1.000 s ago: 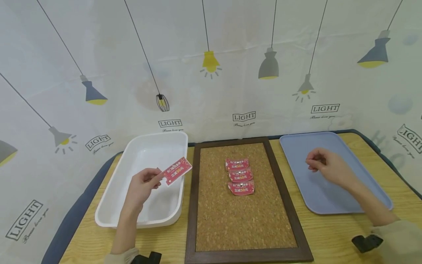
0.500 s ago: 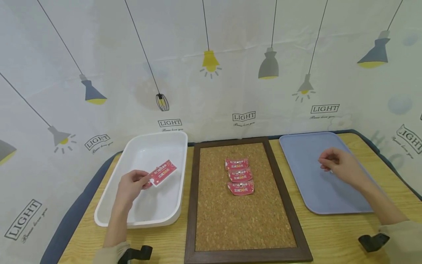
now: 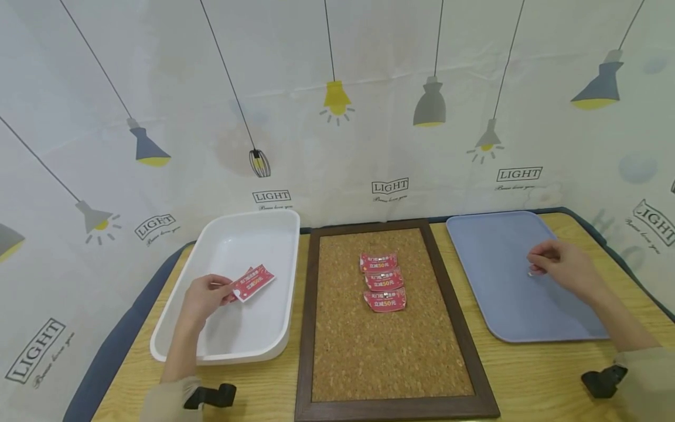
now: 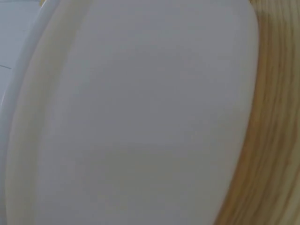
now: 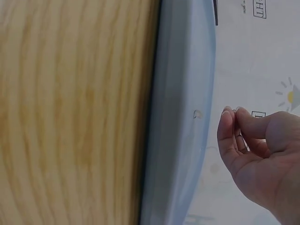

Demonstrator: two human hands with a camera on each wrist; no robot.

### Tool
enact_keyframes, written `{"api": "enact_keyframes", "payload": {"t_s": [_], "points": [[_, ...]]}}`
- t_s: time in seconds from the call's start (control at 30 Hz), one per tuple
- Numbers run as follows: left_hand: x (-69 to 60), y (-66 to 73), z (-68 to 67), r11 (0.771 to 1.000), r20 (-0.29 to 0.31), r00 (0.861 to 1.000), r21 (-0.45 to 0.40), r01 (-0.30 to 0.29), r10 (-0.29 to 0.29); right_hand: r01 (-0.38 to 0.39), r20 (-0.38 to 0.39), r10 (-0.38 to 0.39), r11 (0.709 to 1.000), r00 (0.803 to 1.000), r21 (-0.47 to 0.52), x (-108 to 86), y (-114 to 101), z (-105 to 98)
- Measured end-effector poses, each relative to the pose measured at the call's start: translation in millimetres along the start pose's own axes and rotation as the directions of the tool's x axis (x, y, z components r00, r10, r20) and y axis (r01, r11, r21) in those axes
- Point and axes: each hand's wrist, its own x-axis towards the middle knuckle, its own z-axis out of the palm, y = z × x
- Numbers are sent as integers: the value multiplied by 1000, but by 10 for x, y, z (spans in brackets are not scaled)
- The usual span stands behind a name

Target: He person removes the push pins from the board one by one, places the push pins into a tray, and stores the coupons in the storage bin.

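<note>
My left hand (image 3: 202, 299) pinches a red-pink printed coupon (image 3: 254, 282) by its left end, low inside the white tray (image 3: 295, 234). Red edges of a second coupon show behind it. On the cork board (image 3: 390, 357), three similar coupons (image 3: 384, 280) hang in an overlapping column, each with a shiny pin. Over the blue tray (image 3: 490, 234), my right hand (image 3: 566, 268) brings thumb and fingertips together. The right wrist view shows a tiny greyish thing between them, mostly hidden, seemingly a pin. A small pale pin-like piece (image 3: 530, 274) lies on the blue tray.
Brown framing (image 3: 304, 328) surrounds the cork board, which lies between the two trays on a wood-grain table (image 3: 527, 375). A printed wall sheet (image 3: 390, 146) with lamp drawings rises behind the table. The left wrist view holds only the white tray and tabletop.
My left hand has moved left and lowered the coupon into the white tray. My right hand has shifted right above the blue tray, uncovering the small pale piece. The pinned coupons stay put.
</note>
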Motion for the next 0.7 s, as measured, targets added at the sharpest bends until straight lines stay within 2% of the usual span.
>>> {"api": "enact_keyframes", "payload": {"t_s": [0.17, 0.37, 0.47, 0.7], "points": [[40, -32, -11, 1000, 16, 1000, 16, 21, -22, -59, 23, 59, 998, 998, -29, 26, 112, -36], [110, -96, -9, 999, 26, 999, 41, 19, -20, -102, 57, 107, 991, 993, -89, 67, 212, -62], [144, -131, 0, 999, 34, 999, 42, 23, -24, -116, 70, 125, 986, 990, -124, 81, 237, -68], [159, -186, 2, 997, 30, 999, 58, 43, -44, -140, 103, 153, 982, 983, -126, 72, 234, -88]]}}
